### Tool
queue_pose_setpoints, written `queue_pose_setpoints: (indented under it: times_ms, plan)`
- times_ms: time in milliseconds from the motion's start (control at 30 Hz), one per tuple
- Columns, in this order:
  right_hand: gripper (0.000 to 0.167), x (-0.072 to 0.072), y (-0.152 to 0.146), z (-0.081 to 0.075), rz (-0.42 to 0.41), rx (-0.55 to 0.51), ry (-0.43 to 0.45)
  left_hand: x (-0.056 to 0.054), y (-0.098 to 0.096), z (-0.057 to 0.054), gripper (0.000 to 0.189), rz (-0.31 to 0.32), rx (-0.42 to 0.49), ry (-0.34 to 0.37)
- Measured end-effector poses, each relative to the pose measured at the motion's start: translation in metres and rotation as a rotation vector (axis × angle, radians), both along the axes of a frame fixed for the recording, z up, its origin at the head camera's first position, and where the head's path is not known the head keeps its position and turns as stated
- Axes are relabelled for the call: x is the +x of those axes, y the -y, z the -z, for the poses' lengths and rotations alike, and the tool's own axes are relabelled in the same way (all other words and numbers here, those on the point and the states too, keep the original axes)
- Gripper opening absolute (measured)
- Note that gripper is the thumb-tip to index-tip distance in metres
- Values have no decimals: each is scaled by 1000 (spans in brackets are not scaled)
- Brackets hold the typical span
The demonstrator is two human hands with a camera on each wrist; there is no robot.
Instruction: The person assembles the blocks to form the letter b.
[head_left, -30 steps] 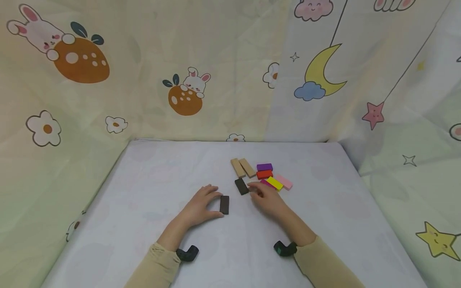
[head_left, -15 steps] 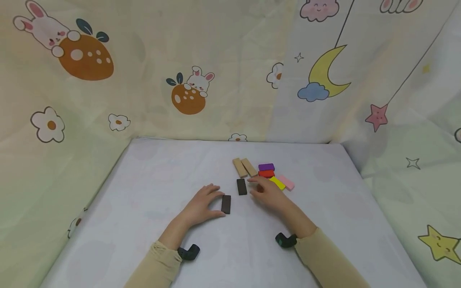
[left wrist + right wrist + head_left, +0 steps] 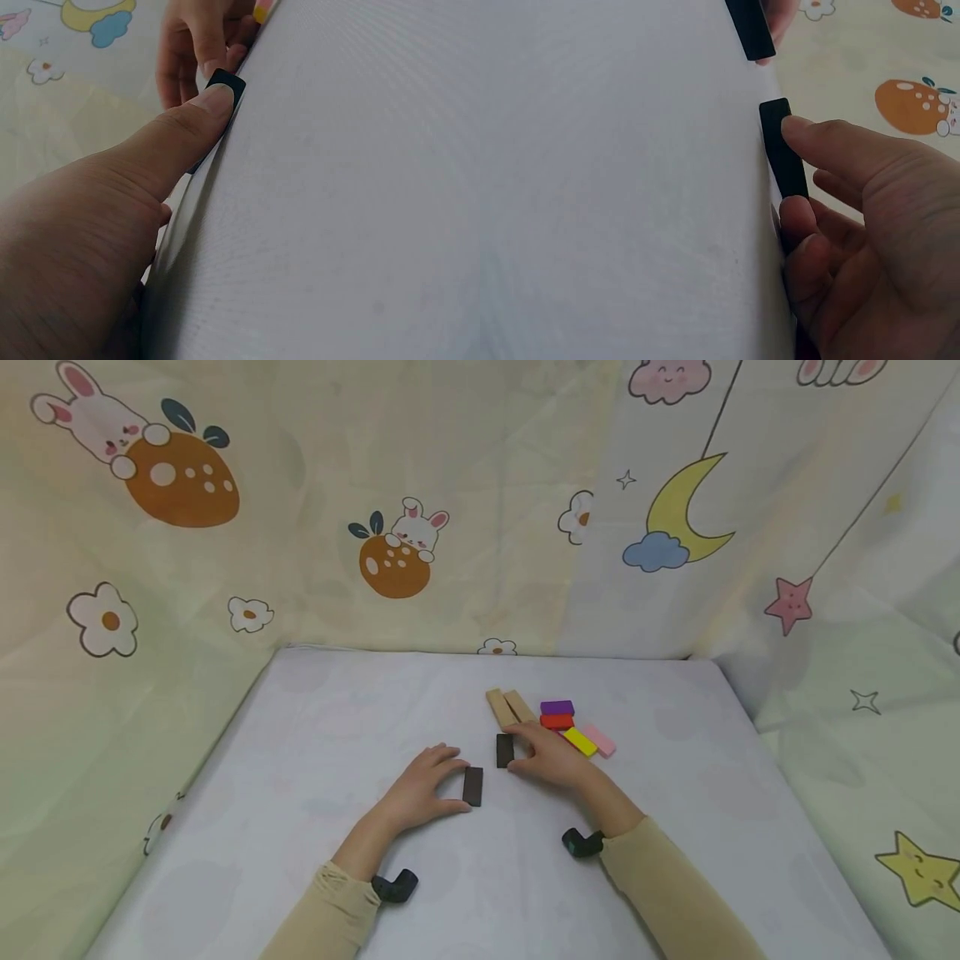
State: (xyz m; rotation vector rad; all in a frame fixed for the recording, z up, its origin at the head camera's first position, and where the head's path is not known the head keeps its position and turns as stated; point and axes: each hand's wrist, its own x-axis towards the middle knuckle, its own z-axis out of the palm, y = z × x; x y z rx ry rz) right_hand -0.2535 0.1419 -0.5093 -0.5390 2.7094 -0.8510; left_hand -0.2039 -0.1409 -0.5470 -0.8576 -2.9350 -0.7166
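In the head view my left hand (image 3: 417,788) holds a dark brown wooden block (image 3: 473,787) by its two short ends, thumb at the near end and a finger at the far one. Just right of it and farther back lies a second, blackish block (image 3: 505,751). My right hand (image 3: 552,755) spans that one, with the thumb at its near end and the index finger at its far end. The right wrist view shows the thumb against the black block (image 3: 784,146) and a fingertip by its other end. A gap separates the two blocks.
Behind the right hand lie two plain wooden blocks (image 3: 501,710), a purple block (image 3: 557,707), a red block (image 3: 557,722), a yellow block (image 3: 581,742) and a pink block (image 3: 600,740). A white cloth (image 3: 480,877) covers the table. Patterned curtains (image 3: 480,485) enclose it.
The blackish block has turned from slanted to nearly parallel with the left one. My right hand has come left, from beside this block to gripping its ends. The left hand stays in place.
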Motion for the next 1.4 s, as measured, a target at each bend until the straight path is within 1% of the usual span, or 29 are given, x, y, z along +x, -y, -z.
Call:
queue_pose_setpoints:
  times_ms: [133,333,400,467,600,767,833,967,1100,1267,1400]
  plan:
    - [69,1,1,0,22,4,10,0,0,-1,69,-2,0,4]
    - [66,1,2,1,21,21,-11,0,0,-1,69,-8,-7,15]
    - [65,2,3,1,25,1,-17,0,0,-1,69,-9,-10,18]
    - [66,3,4,1,28,-40,-15,0,0,-1,70,-11,-12,25]
    - [67,3,10,4,5,-101,-10,1,0,-3,70,-13,-21,41]
    - [65,1,21,7,-22,-123,-35,0,1,-3,76,-3,0,37]
    - [64,1,25,7,-25,-133,-26,0,1,-3,77,1,22,29]
    - [64,0,31,7,-25,-118,-1,0,1,-2,73,4,65,25]
    - [63,-1,34,9,-34,-96,-8,1,0,-2,66,5,90,23]
    - [59,-2,37,12,-67,-83,-23,1,0,-3,63,-2,82,14]
    - [59,-3,39,12,-62,-71,-18,1,0,-4,63,-6,81,21]
